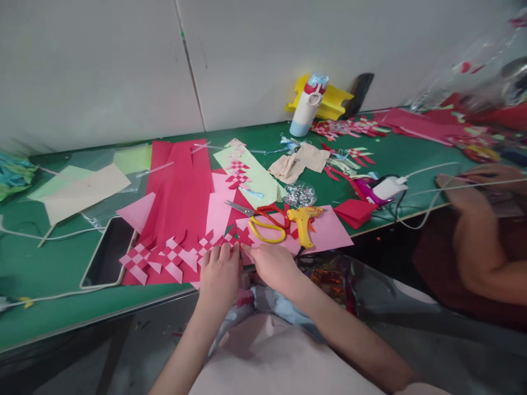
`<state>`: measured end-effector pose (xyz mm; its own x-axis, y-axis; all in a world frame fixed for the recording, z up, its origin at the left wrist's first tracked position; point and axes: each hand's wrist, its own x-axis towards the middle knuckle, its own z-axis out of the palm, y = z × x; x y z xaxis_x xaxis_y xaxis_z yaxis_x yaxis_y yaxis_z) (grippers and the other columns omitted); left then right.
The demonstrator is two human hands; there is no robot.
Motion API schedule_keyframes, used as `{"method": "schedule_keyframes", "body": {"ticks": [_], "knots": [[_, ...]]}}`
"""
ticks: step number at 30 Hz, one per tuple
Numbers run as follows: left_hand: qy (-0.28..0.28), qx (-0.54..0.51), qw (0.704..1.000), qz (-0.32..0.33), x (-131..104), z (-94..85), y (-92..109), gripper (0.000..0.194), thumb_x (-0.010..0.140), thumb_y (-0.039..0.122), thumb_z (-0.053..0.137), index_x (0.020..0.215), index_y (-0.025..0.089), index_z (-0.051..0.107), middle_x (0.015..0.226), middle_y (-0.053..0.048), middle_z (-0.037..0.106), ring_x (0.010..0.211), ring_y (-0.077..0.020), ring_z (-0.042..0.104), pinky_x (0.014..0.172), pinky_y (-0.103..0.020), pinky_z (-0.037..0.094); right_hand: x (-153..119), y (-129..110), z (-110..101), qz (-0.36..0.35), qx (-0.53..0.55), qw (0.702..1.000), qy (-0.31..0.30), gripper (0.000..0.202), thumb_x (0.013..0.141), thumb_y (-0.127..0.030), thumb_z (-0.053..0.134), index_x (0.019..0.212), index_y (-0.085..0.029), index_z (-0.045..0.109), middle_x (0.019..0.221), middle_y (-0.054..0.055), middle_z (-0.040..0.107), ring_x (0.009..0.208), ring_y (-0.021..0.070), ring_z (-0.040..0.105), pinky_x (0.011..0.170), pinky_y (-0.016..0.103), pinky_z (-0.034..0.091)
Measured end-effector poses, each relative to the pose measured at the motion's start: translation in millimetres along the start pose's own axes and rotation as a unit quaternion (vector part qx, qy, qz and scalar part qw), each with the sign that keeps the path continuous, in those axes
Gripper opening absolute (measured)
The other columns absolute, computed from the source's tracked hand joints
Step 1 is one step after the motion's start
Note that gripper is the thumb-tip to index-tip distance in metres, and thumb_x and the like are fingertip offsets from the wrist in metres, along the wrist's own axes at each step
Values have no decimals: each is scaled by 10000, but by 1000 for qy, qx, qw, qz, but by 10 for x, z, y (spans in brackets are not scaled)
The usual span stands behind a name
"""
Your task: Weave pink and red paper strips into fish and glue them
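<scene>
At the table's front edge, my left hand [219,269] bends its fingers over a red-and-pink woven paper piece [234,237]. My right hand [275,266] is closed, its index finger pressing the same piece from the right. The fingertips of both hands nearly meet, and they hide part of the weave. Left of my hands lie woven paper fish [173,253] in red and pink on red paper. Red-and-yellow scissors [267,224] and a yellow glue gun [303,225] rest on pink paper [333,233] just beyond my right hand.
A phone [109,253] lies at left. Large red sheets [181,181] and a pale green sheet [251,175] cover the middle. Farther right are a dish of small beads [300,194], a bottle [308,107], and a white plug with cables [387,188]. Another person's arm [473,219] is at right.
</scene>
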<state>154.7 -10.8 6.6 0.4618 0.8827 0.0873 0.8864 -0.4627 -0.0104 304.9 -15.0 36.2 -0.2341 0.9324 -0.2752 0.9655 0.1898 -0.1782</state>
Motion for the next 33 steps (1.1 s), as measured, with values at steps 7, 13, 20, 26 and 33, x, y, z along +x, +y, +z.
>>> {"method": "schedule_keyframes", "body": {"ticks": [7, 13, 20, 26, 33], "knots": [[-3, 6, 1000, 6, -6, -4, -8, 383, 906, 219, 427, 1249, 176, 592, 1039, -125, 626, 943, -268, 567, 814, -404, 450, 3, -10, -18, 5, 7, 1000, -12, 480, 947, -149, 320, 1390, -270, 463, 924, 102, 719, 872, 231, 689, 686, 279, 489], [-18, 25, 999, 12, 42, -50, 26, 380, 891, 188, 437, 1231, 145, 600, 1011, -138, 627, 914, -284, 574, 812, -435, 454, 3, 15, 9, -9, 18, 1000, 4, 462, 952, -177, 339, 1384, -262, 479, 915, 100, 727, 868, 242, 690, 685, 275, 489], [-34, 41, 998, 18, 68, -92, 32, 372, 893, 178, 439, 1221, 134, 609, 1018, -124, 639, 925, -278, 582, 831, -425, 453, 0, 24, 32, -12, 14, 1000, 11, 456, 962, -202, 322, 1384, -271, 477, 909, 97, 729, 849, 250, 691, 663, 289, 487], [-37, 43, 998, 15, 70, -80, 39, 372, 898, 185, 437, 1225, 142, 607, 1030, -125, 639, 942, -278, 581, 837, -427, 452, 4, 19, 37, -10, 15, 1000, 12, 453, 978, -232, 297, 1398, -269, 459, 894, 97, 727, 838, 246, 694, 665, 291, 484], [-43, 48, 998, 17, 71, -94, 48, 381, 902, 186, 429, 1240, 136, 597, 1036, -127, 638, 937, -276, 584, 845, -436, 461, -20, 14, 28, -6, 2, 1000, -11, 495, 953, -170, 310, 1426, -268, 413, 929, 97, 718, 859, 235, 685, 695, 292, 481]]}}
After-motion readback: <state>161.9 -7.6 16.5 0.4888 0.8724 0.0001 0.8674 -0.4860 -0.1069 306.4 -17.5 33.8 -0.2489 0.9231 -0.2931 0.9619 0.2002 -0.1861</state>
